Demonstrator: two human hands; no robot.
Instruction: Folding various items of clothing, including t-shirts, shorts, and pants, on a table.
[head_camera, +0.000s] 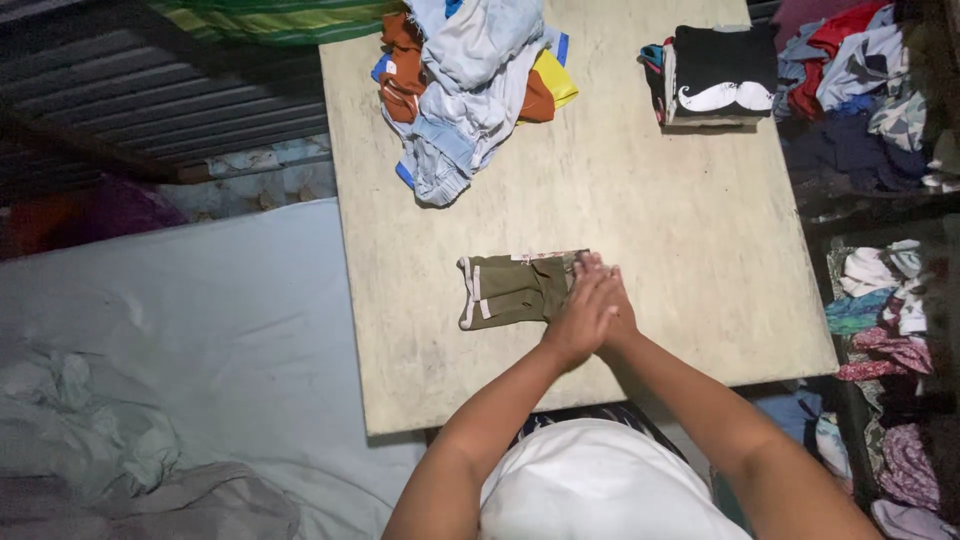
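Lying folded on table (640, 220), near its front edge: olive shorts (510, 291). Pressing flat on the right end of the shorts: left hand (580, 312), fingers together, palm down. Lying over and beside it: right hand (618, 312), likewise flat; pinching nothing, as far as showing. Extending leftward from under both hands: rest of the shorts, with pale trim at the left end. Lying bare around the shorts: tabletop on left, right and beyond. Sitting well apart at the far edge: loose clothes heap (465, 90). Sitting at far right: folded stack (712, 75), black on top. Running close below the wrists: front table edge. Lying left of table: pale sheet (200, 320).
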